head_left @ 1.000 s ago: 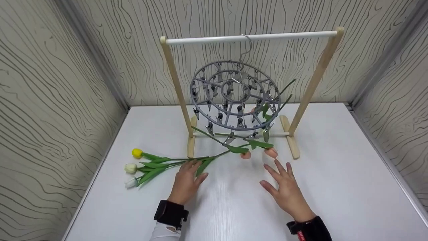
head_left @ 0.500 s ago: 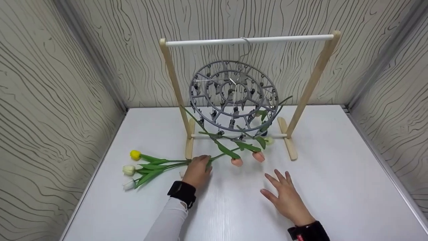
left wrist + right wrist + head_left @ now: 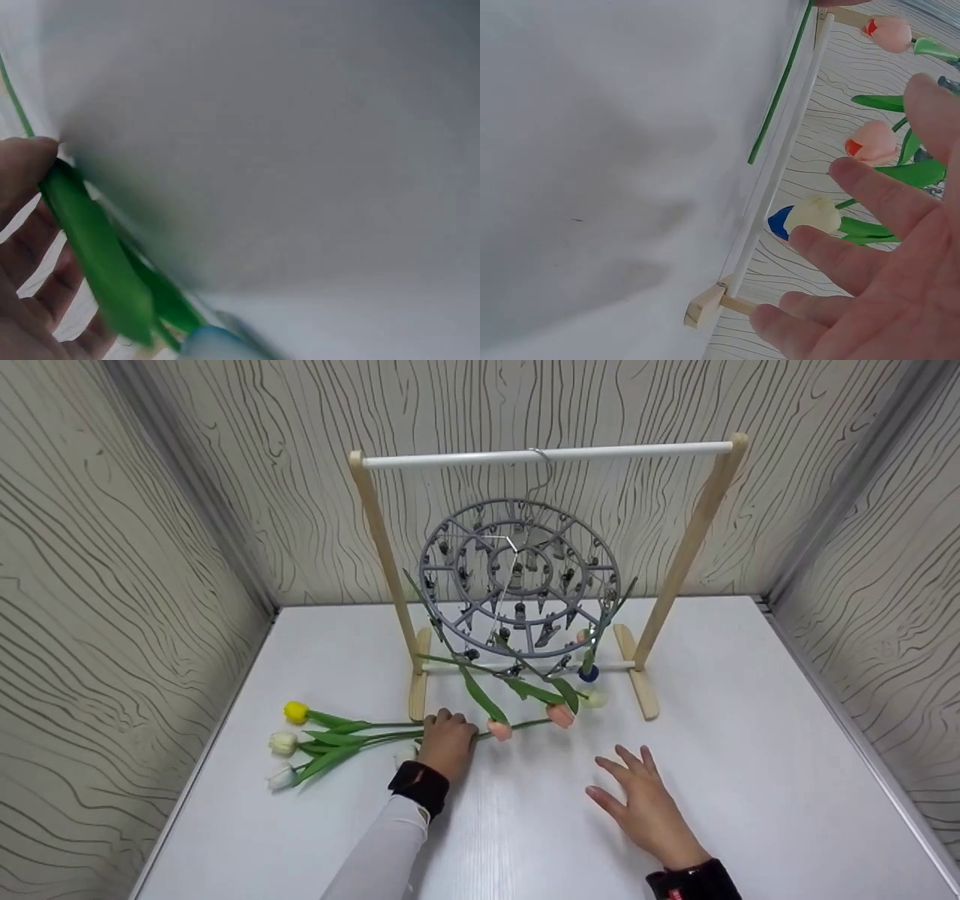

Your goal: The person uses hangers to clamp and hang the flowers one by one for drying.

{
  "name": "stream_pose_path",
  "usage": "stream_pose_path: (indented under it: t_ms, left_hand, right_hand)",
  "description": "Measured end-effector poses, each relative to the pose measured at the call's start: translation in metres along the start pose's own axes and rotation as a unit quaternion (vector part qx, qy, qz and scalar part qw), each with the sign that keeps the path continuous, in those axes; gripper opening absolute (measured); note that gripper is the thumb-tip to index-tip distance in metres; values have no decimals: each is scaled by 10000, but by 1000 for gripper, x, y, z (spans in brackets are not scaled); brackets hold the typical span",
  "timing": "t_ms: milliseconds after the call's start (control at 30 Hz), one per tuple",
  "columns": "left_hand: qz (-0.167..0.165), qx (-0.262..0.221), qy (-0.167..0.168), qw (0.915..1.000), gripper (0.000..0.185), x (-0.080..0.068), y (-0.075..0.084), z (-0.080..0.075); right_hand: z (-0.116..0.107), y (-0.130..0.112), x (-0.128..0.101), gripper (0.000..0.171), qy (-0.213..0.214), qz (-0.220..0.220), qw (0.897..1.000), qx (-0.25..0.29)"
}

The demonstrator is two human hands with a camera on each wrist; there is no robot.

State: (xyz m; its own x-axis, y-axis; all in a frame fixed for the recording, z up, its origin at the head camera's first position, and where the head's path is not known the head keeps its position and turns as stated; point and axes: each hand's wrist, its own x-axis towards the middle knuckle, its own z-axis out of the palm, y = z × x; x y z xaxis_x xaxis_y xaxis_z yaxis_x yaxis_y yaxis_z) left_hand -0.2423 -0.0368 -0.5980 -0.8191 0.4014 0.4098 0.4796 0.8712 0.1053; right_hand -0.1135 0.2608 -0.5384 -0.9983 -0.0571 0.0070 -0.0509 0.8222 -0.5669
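Left hand (image 3: 448,744) at 7 o'clock from the rack base, fingers curled round the green stems (image 3: 375,729) of the tulip bunch (image 3: 330,735) lying on the white table (image 3: 750,750). Flower heads, yellow, cream and white, point toward 9 o'clock. Wrist view confirms fingers (image 3: 30,255) wrapped on a green leaf (image 3: 97,255).

Right hand (image 3: 645,810) at 5 o'clock, fingers spread and relaxed, holding nothing, hovering or resting over the table; cannot tell which.

Grey round clip hanger (image 3: 519,577) hangs from the wooden rack (image 3: 382,562); pink tulips (image 3: 559,714) dangle head-down from its clips.
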Motion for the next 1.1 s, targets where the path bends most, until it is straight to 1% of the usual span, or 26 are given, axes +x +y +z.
stream_pose_path:
  t_ms: [67,200,333,400,467,533,600,667,733,767,833,867,933,1033,1100]
  left_hand:
    - [150,113,9,9998,8,-2,2,-4]
    - [390,185,-83,9990,11,-4,7,-15]
    - [647,195,-150,9976,13,-6,12,-27]
    - [799,111,-127,9967,12,-7,13,-34]
    - [876,-85,-165,9960,10,-8,15,-42]
    - [831,-420,-303,9952,9,-11,17,-52]
    - [723,-802,-460,9931,8,-14,21,-61]
    - [581,-1241,-642,9885,8,-17,25,-70]
    - [514,-1722,-793,9805,8,-20,29,-77]
    - [488,-1994,-882,9747,9,-21,31,-80]
    - [394,-2569,-1067,9597,12,-23,36,-86]
    - [338,-2847,-1165,9509,14,-23,38,-89]
    - [238,-3297,-1311,9346,16,-24,44,-96]
    - [102,-3839,-1409,9125,19,-23,53,-107]
    - [75,-4123,-1421,8999,20,-23,59,-115]
  right_hand:
    - [-1,-1,-1,51,75,-21,10000,43]
    - [-5,-4,-4,49,192,-53,9997,104]
    - [-8,-5,-4,47,142,36,9997,171]
    - [-10,-5,-5,47,98,106,9996,227]
    - [-12,-6,-6,46,109,138,9994,287]
    - [-13,-8,-8,45,162,153,9990,385]
    - [-14,-10,-10,41,309,162,9983,471]
    - [-14,-11,-12,34,522,192,9967,593]
    - [-14,-13,-14,27,768,198,9944,696]
    - [-14,-13,-15,24,897,201,9929,753]
    - [-15,-15,-17,19,1096,187,9899,885]
    - [-16,-16,-17,18,1168,168,9884,955]
    - [-17,-19,-18,17,1262,130,9858,1099]
    - [-20,-26,-19,16,1350,109,9809,1399]
    - [-22,-33,-19,16,1402,111,9767,1622]
